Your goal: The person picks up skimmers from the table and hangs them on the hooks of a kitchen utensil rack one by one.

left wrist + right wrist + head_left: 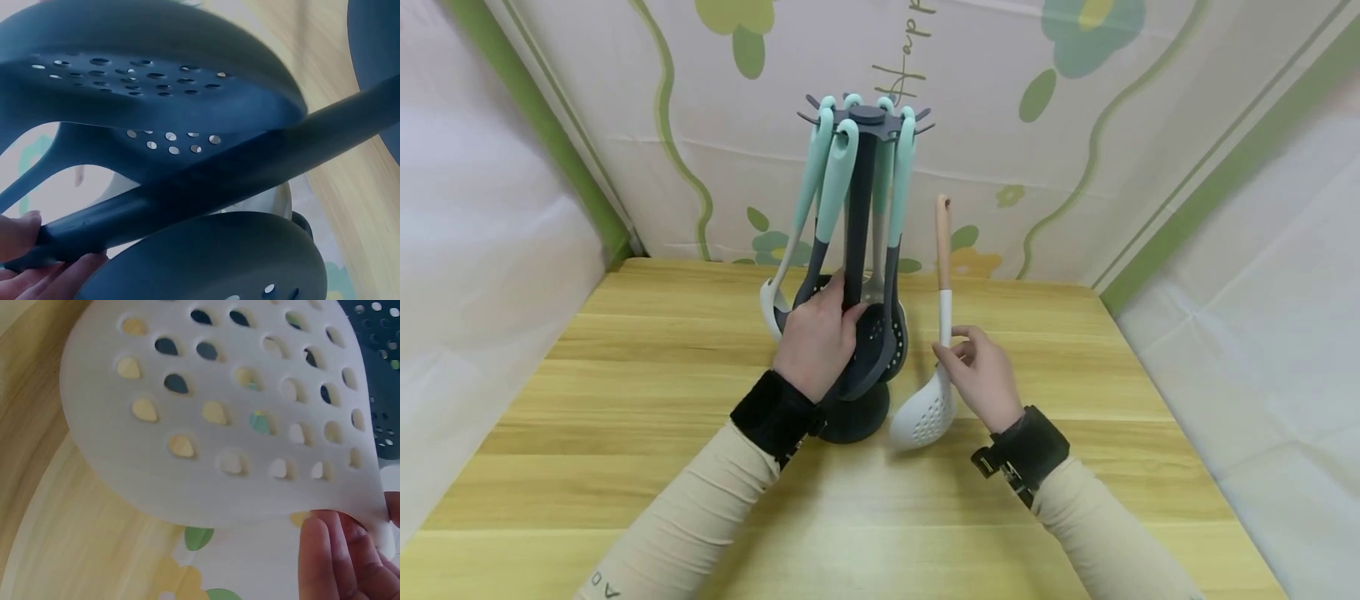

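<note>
A dark utensil stand (871,117) rises from a round base, with several mint-handled kitchen utensils (837,179) hung around its top. My left hand (818,343) grips the stand's post low down, among the hanging heads; in the left wrist view thumb and fingers wrap the dark post (206,187). To the right, my right hand (981,371) pinches the neck of a white skimmer (925,412) with a wood-coloured handle. The skimmer is near upright, bowl down, just above or on the table; I cannot tell which. Its holed bowl (219,412) fills the right wrist view.
Both hands are over a wooden table (625,400). A flower-printed cloth (985,150) hangs behind its far edge, and white cloth walls (1262,333) stand at the sides. A black slotted head (895,350) hangs on the side of the stand facing the skimmer.
</note>
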Demonstrator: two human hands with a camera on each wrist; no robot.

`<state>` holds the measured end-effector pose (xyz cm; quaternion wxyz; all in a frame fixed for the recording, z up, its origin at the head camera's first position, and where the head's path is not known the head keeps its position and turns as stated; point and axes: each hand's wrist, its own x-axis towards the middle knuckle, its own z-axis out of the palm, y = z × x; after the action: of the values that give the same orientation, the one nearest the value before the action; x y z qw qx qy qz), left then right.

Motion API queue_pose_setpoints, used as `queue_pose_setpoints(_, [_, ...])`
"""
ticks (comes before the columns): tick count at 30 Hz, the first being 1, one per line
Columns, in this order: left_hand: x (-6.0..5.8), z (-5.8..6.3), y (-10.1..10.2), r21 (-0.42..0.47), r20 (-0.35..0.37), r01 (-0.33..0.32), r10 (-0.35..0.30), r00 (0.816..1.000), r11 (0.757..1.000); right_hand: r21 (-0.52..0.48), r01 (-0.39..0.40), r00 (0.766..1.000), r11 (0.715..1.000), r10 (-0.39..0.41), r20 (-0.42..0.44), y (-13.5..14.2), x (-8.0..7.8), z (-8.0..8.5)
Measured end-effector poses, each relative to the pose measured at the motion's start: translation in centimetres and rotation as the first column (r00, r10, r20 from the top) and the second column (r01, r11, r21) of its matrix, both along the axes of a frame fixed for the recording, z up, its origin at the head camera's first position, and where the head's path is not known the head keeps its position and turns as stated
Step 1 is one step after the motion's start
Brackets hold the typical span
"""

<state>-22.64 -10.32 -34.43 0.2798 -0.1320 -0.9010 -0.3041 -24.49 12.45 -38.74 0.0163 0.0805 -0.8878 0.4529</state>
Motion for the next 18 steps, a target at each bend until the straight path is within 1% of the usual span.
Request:
queue_pose_setpoints(6, [0.2,-0.5,0.1,0.01,-0.035,-0.033,0.033,0.999,0.999,-0.063,-0.004,1.0,0.998,0.002,-0.022,0.0,1.0,0.5])
queue_pose_setpoints(9, [0.3,-0.6,0.2,-0.002,-0.048,-0.047,0.047,0.998,0.999,-0.065,-0.005,0.998,0.998,0.0,-0.07,0.1,1.5,0.6])
queue_pose_setpoints(12, [0.3,-0.6,0.4,-0.018,-0.066,-0.051,0.05,0.997,0.999,-0.049,-0.006,0.989,0.999,-0.002,-0.148,0.2,2.1,0.7])
queue_pose_setpoints(15, [0.3,-0.8,0.7,-0.058,-0.114,-0.068,0.061,0.992,0.996,-0.046,-0.003,0.977,0.999,-0.007,-0.211,0.3,2.6,1.0])
queue_pose_setpoints(18, [0.2,-1.1,1.1,-0.108,-0.164,-0.097,0.078,0.983,0.989,-0.061,-0.003,0.97,0.998,-0.012,-0.244,0.4,3.3,1.5])
